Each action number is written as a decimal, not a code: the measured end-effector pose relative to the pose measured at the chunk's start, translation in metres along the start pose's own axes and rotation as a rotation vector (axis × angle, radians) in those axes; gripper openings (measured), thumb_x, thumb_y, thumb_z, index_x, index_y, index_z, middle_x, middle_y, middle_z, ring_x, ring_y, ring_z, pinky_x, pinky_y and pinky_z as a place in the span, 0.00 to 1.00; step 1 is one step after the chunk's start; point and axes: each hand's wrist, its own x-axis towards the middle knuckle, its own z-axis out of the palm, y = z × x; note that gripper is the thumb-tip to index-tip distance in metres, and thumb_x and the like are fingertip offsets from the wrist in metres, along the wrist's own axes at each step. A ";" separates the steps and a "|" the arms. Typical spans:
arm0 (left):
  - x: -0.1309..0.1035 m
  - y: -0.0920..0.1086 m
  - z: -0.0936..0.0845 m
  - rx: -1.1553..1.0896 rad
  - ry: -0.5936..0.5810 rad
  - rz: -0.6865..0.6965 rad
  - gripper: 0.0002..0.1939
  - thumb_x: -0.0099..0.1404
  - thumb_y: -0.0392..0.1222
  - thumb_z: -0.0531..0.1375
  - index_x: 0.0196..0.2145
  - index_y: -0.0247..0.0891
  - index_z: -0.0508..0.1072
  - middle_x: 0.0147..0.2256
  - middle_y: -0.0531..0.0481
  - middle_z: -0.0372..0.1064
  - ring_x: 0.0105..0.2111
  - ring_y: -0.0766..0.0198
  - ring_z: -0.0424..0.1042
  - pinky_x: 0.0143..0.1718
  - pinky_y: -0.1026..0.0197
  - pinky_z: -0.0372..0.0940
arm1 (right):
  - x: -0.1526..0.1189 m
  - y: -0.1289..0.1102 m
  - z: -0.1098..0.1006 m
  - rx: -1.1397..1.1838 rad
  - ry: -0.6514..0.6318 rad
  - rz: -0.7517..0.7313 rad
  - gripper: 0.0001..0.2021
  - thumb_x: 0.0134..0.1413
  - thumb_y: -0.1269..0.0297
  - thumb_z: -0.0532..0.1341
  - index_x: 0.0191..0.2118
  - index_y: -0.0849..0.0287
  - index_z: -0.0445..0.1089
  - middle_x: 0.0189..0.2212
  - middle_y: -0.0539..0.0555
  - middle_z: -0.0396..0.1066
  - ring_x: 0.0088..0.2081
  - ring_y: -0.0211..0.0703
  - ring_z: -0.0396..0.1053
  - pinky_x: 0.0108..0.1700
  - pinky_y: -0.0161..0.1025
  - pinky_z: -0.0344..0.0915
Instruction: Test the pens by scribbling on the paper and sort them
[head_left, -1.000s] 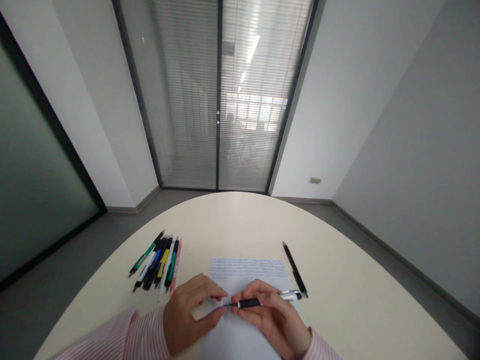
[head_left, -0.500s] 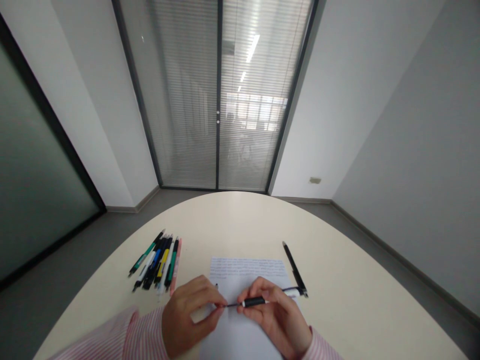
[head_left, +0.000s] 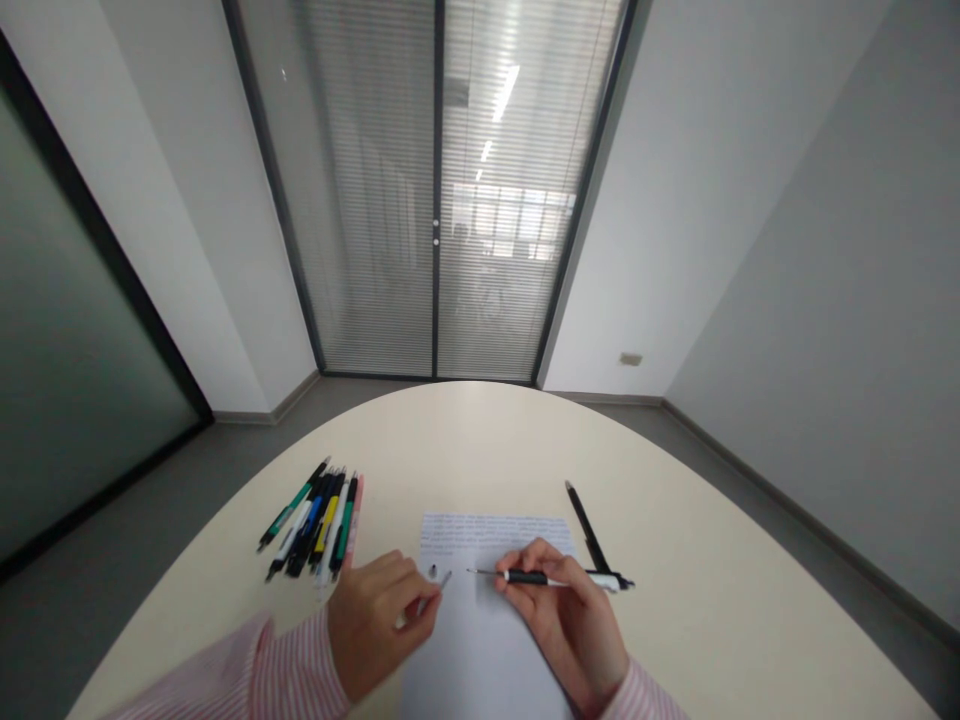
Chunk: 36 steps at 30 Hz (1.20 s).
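Observation:
My right hand (head_left: pixel 566 615) holds a white pen with a black grip (head_left: pixel 526 577) level above the paper (head_left: pixel 480 640). A thin refill tip sticks out of the pen's left end. Between the fingertips of my left hand (head_left: pixel 386 615) is a small thin piece (head_left: pixel 445 581), too small to name surely; it is apart from the pen. A small dark part (head_left: pixel 433 570) lies on the paper just beyond my left fingertips. Handwritten lines cover the sheet's upper part.
Several pens (head_left: pixel 319 520) in mixed colours lie side by side on the round table (head_left: pixel 480 430) at the left. A black pen (head_left: pixel 586 525) lies right of the paper, its near end close to the held pen's rear.
My hands have moved apart. The pen has shifted slightly right and up, and its thin tip now points free of my left fingers, which have drawn back left with the small piece.

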 end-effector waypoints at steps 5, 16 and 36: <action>-0.002 -0.001 0.006 0.102 -0.066 -0.023 0.11 0.61 0.33 0.56 0.22 0.39 0.72 0.18 0.54 0.66 0.19 0.64 0.66 0.21 0.63 0.58 | -0.001 -0.002 0.005 -0.029 -0.001 0.019 0.05 0.44 0.67 0.61 0.23 0.62 0.71 0.29 0.57 0.75 0.35 0.46 0.71 0.45 0.42 0.63; 0.004 0.001 0.000 0.051 -0.106 -0.081 0.08 0.61 0.37 0.57 0.26 0.40 0.74 0.19 0.54 0.69 0.19 0.65 0.69 0.22 0.65 0.61 | -0.001 -0.004 0.008 -0.044 0.008 0.032 0.04 0.44 0.67 0.61 0.24 0.61 0.71 0.29 0.56 0.75 0.35 0.45 0.70 0.46 0.42 0.62; 0.012 0.007 -0.020 0.003 0.083 -0.012 0.13 0.58 0.31 0.57 0.18 0.37 0.62 0.14 0.58 0.57 0.13 0.72 0.58 0.17 0.67 0.52 | 0.002 -0.006 -0.005 0.024 0.245 -0.159 0.06 0.42 0.63 0.67 0.28 0.60 0.74 0.30 0.50 0.71 0.33 0.39 0.70 0.41 0.36 0.66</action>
